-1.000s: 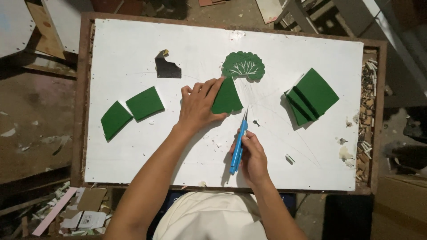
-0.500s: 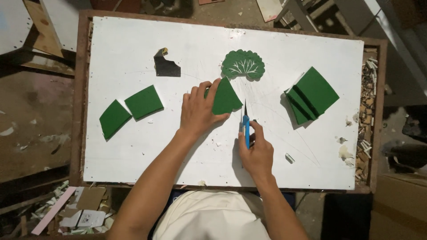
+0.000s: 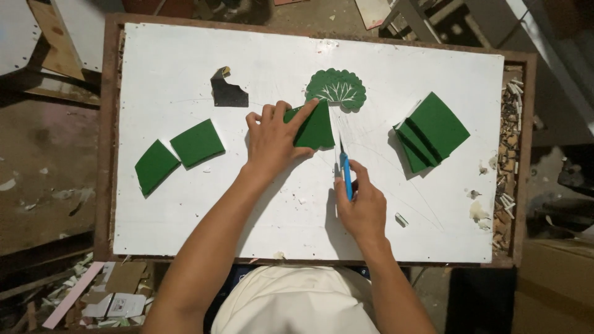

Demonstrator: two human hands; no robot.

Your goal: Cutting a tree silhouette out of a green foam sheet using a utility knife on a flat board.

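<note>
1. Two green pieces (image 3: 179, 154) lie side by side near the left edge of the white board (image 3: 185, 62), their corners just touching.
2. A dark scrap (image 3: 228, 93) with a curled top sits toward the board's far edge, left of centre.
3. The left hand (image 3: 272, 139) lies flat, palm down and fingers spread, around the middle of the board. It presses on a green wedge (image 3: 318, 127), with the forefinger stretched along the wedge's upper left edge.
4. A carved green leaf shape (image 3: 337, 89), scalloped and with pale veins, lies just beyond the wedge's tip, touching or nearly touching it.
5. The right hand (image 3: 362, 207) is closed around a blue knife (image 3: 346, 170), which points away from the person. The blade tip sits at the wedge's right edge, near its lower corner.
6. A small pale offcut (image 3: 401, 219) lies just right of the right hand.
7. A stack of green sheets (image 3: 433, 130) rests fanned near the right edge.
8. Pale shavings (image 3: 510, 142) fill the strip of the wooden frame beyond the board's right edge.
</note>
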